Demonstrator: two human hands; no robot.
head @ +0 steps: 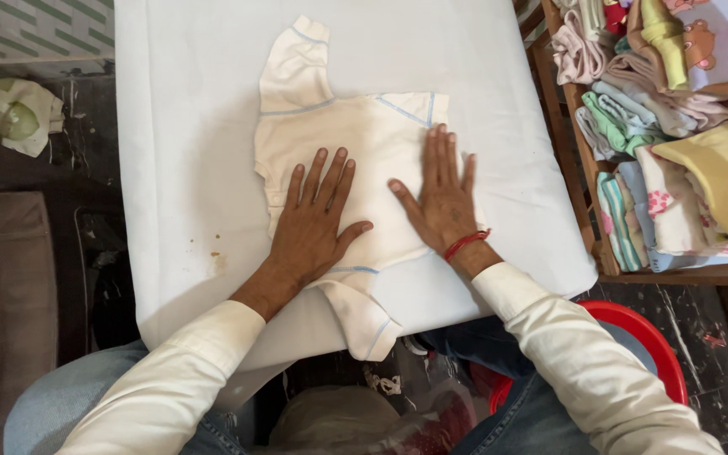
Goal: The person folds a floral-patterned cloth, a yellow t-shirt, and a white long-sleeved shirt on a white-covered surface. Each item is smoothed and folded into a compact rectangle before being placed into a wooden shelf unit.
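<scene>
1. Head view: a cream baby garment (355, 160) with pale blue trim lies across the middle of a white padded board (170, 126), one sleeve hanging over the near edge
2. Left hand (313, 223) and right hand (440, 198) press flat on it, fingers spread, gripping nothing
3. Beyond the board's right edge, a wooden crate (587, 227) holds folded baby clothes (676, 109)

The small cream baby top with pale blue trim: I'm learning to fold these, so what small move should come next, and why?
Probably fold the far sleeve inward. Both the left hand and right hand lie flat, fingers spread, on the small cream baby top with pale blue trim, which looks smoothed on the white padded board, while that sleeve sticks out.
</scene>
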